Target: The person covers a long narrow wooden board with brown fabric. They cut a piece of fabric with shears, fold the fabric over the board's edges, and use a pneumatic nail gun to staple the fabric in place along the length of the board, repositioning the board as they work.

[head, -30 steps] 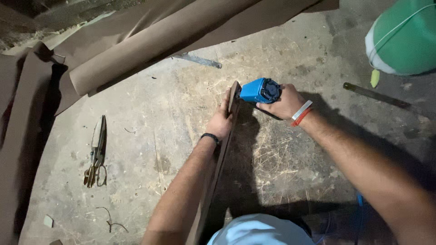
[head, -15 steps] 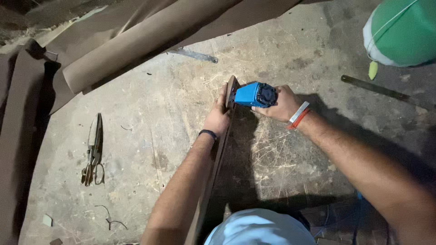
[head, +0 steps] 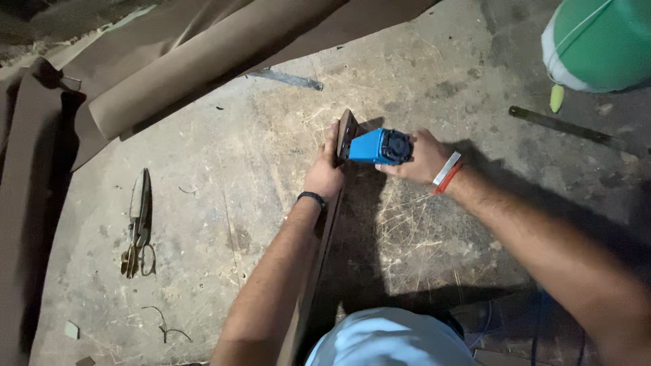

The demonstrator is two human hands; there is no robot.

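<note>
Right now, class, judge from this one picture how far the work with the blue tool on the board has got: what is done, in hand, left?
Done: cannot tell; no fastener or finished joint shows.
In hand: the left hand steadies the thin brown board, standing on edge on the scratched table, near its far end; the right hand presses the blue tool against that end.
Left: the shears lie untouched; the brown roll lies behind.

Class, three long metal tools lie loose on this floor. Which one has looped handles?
The shears at the left, beside the left forearm. The flat strip and the dark bar are plain and straight.
</note>
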